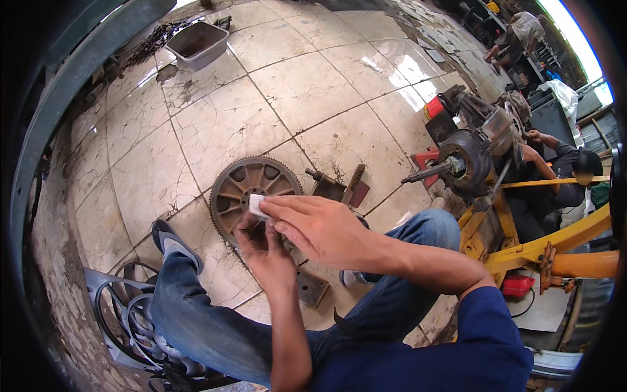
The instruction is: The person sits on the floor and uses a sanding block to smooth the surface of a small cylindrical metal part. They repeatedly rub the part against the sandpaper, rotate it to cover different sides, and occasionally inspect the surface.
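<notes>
White wad, pinched by the right hand over the flywheel, sits beside the bent left hand, whose hold cannot be told; handling appears under way, the wad not yet put down, and nothing discernibly finished.

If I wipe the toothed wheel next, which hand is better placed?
Probably the right hand: it holds the white piece over the toothed wheel; what the left hand holds is unclear.

a mechanical workshop: a toothed metal wheel lies on a cracked tile floor; right of the wheel are a grimy machine assembly and a yellow steel frame.
</notes>
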`<state>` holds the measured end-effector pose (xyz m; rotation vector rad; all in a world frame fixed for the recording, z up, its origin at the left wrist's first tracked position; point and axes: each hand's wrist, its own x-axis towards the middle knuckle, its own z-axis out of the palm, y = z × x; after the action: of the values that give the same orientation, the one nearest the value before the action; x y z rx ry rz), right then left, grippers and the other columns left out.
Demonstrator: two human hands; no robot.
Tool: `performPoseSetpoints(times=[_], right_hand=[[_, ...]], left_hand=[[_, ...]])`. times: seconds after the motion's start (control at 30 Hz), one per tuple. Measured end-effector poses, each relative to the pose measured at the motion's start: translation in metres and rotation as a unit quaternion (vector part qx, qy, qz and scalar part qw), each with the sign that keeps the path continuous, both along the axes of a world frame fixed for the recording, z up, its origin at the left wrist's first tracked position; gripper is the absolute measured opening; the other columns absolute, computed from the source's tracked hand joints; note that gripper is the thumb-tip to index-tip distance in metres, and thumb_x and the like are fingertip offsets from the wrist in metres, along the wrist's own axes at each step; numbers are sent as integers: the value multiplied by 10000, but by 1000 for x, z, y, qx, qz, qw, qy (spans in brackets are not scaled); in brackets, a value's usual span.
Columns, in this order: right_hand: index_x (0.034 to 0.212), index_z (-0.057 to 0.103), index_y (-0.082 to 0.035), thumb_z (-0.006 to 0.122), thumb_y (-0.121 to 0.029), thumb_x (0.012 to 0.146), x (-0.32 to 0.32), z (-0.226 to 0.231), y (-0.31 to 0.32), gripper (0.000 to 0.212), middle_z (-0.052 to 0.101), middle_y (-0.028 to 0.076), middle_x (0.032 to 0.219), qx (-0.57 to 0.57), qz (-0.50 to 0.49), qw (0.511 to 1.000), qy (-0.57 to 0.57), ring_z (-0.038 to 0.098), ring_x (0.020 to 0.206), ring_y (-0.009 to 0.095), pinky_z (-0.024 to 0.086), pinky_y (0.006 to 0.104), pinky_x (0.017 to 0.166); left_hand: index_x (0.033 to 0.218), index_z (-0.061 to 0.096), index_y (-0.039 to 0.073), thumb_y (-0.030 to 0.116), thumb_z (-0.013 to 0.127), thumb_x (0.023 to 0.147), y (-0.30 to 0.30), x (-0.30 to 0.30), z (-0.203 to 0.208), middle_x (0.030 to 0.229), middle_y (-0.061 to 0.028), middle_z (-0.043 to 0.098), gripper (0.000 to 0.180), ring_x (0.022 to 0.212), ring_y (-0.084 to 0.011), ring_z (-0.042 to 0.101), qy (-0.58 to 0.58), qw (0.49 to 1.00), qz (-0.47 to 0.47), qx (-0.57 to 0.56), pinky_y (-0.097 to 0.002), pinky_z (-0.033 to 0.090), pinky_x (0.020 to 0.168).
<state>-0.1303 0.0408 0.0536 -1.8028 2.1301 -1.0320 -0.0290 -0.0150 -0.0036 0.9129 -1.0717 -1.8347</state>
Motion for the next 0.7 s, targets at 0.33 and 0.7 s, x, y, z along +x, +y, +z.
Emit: performPoseSetpoints(times=[0.33,0.7], right_hand=[[1322,586,-55,501,-181,1010,0,3,0,347,658,126,1243,51,-39,990,-125,648,1104,289,530,347,899],[1305,597,-61,517,-176,1001,-3,9,-7,335,671,111,1221,4,-8,998,-68,663,1077,273,541,343,881]], left_hand=[[1275,468,9,30,585,981,6,3,-3,1249,-119,570,318,1136,-192,567,-95,987,-44,-124,-332,454,966],[1286,453,-15,77,618,975,14,2,-1,1169,-128,580,363,1039,-174,582,-87,984,-24,-152,-313,486,894]])
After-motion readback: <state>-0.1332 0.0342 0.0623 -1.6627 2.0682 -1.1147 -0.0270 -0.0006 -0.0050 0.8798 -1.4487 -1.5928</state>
